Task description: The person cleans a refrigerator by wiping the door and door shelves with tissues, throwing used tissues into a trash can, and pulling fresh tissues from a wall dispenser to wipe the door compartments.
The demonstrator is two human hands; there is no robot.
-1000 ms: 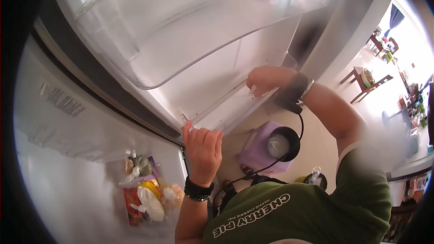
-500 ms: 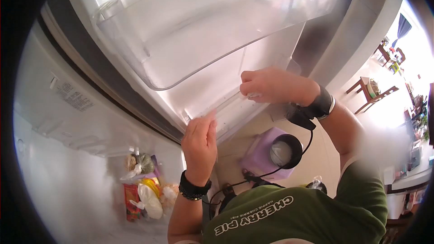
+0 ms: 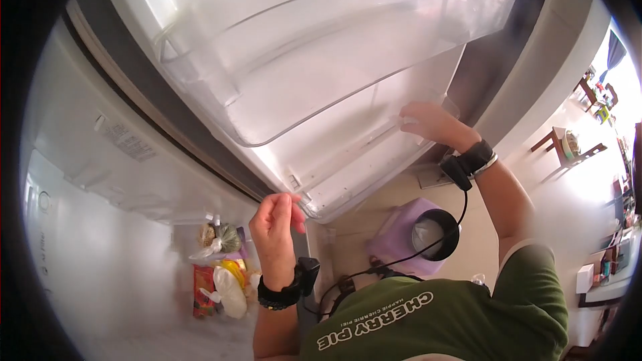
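My right hand (image 3: pixel 431 124) is closed at the far end of the lower clear door bin (image 3: pixel 354 194). A small whitish bit shows at its fingertips, too little to name. Beside the bin's near end is my left hand (image 3: pixel 274 224), its fingers curled together and nothing visible in them. Small dark specks dot the bin's floor. Above both hands juts a larger clear door bin (image 3: pixel 334 60), with nothing in it. Both bins are on the inside of an open fridge door.
Bagged food (image 3: pixel 227 287) and a red packet (image 3: pixel 203 291) lie in the fridge at lower left. On the floor stands a purple stool (image 3: pixel 394 234) with a dark round container (image 3: pixel 451 227) over it. A cable (image 3: pixel 414 251) runs from my right wrist. A wooden chair (image 3: pixel 562 150) is farther right.
My right hand has moved right along the lower bin to its far end. My left hand has dropped back slightly, its fingers now more curled. The view has shifted a little.
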